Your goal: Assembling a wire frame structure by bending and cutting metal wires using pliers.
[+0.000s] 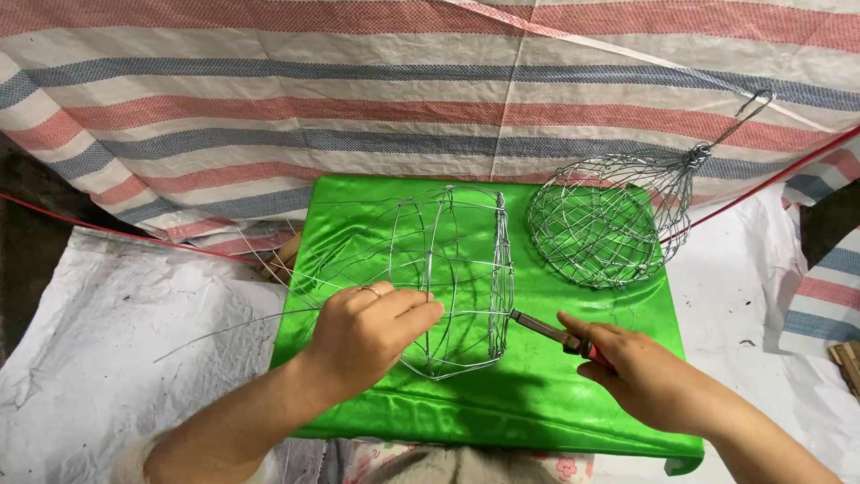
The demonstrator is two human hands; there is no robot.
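Two hands work an unfinished wire basket frame on a green cloth.

The left hand [372, 327] is closed around the wires of the half-made wire frame [448, 278], fingers curled over its near side and pinning it to the green cloth [573, 376]. The right hand [632, 363] grips a red-handled tool [560, 336], whose dark tip points left and touches the frame's rim; the tool's long axis runs from the right hand up and leftward to that rim. The frame lies directly under the left hand and just left of the right, its hoops standing on edge. A finished wire basket [605, 220] with a twisted handle lies well apart, beyond the right hand. A striped tarp [269, 99] hangs behind.
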